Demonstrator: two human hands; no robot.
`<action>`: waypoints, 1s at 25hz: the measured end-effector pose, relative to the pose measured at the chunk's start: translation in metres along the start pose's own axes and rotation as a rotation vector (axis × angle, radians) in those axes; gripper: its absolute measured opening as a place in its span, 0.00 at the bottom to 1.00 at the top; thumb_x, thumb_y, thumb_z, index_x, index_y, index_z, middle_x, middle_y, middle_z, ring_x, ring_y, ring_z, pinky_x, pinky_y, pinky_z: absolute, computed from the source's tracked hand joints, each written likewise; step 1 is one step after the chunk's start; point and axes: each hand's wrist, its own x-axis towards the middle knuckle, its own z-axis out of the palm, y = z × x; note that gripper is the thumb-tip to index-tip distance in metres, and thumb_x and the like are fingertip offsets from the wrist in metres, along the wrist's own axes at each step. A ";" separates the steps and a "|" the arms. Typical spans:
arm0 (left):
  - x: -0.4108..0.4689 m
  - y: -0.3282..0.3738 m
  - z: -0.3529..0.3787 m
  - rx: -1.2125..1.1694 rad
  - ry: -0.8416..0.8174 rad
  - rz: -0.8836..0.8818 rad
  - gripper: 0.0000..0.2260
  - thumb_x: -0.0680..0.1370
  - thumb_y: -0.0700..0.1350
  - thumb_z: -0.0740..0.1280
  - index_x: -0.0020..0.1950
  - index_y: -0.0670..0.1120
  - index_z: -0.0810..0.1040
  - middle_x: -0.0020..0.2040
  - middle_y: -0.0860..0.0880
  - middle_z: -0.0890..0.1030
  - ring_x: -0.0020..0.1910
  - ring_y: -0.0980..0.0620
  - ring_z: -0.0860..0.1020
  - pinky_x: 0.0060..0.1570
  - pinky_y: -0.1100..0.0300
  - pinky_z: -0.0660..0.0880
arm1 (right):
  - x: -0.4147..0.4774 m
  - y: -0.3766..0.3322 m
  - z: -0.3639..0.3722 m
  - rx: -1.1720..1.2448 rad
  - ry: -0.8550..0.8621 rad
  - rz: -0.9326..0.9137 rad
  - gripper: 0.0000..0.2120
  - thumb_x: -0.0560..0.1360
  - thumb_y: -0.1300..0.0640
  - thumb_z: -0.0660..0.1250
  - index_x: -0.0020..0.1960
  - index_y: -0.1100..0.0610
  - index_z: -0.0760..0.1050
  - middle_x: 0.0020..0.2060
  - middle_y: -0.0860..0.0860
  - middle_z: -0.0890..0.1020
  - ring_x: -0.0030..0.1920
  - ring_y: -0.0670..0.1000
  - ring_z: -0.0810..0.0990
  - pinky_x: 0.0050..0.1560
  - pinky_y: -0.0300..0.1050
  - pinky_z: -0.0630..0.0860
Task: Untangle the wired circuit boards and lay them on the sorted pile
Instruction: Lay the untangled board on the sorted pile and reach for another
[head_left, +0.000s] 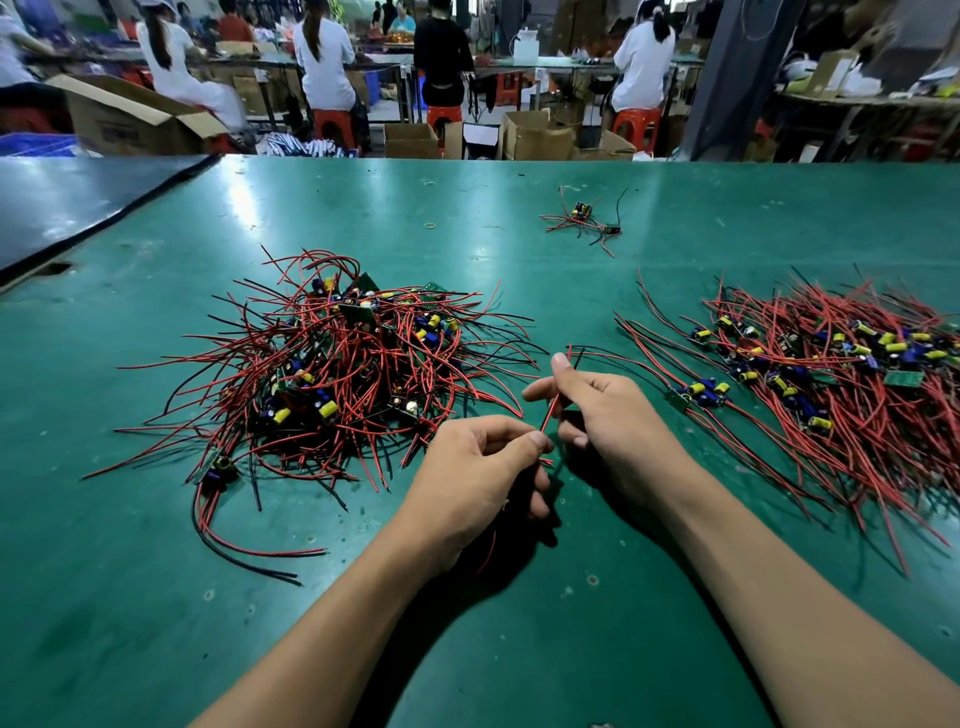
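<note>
I see the green table filling most of my view. At ten o'clock a tangled pile of red- and black-wired circuit boards lies on it. At two o'clock, well apart, is the sorted pile, its wires combed one way. Toward twelve o'clock a small clump of wired boards lies alone, with a rubber band at its nine o'clock.

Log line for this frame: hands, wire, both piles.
left hand: pinches red wire | right hand: holds same wire | tangled pile: left | sorted pile: right | step: untangling, not yet laid
</note>
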 end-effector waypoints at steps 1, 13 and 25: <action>0.001 0.000 0.001 -0.025 0.013 -0.008 0.08 0.80 0.37 0.65 0.48 0.32 0.78 0.30 0.43 0.78 0.24 0.49 0.76 0.25 0.61 0.74 | -0.001 -0.001 -0.001 0.012 -0.041 0.024 0.24 0.78 0.39 0.65 0.44 0.60 0.84 0.23 0.47 0.70 0.19 0.45 0.62 0.22 0.34 0.57; 0.005 -0.003 -0.001 -0.070 0.016 -0.018 0.09 0.80 0.38 0.65 0.49 0.31 0.78 0.32 0.41 0.79 0.26 0.48 0.78 0.27 0.61 0.77 | 0.000 0.002 0.003 0.114 -0.191 0.138 0.14 0.80 0.47 0.65 0.49 0.55 0.86 0.32 0.50 0.69 0.24 0.45 0.61 0.33 0.43 0.54; 0.003 -0.001 -0.002 -0.035 -0.067 -0.027 0.09 0.81 0.37 0.64 0.49 0.29 0.75 0.31 0.43 0.78 0.24 0.49 0.77 0.27 0.61 0.75 | 0.002 0.005 -0.002 -0.256 0.182 -0.234 0.17 0.81 0.45 0.65 0.45 0.55 0.85 0.19 0.41 0.68 0.19 0.41 0.65 0.23 0.29 0.59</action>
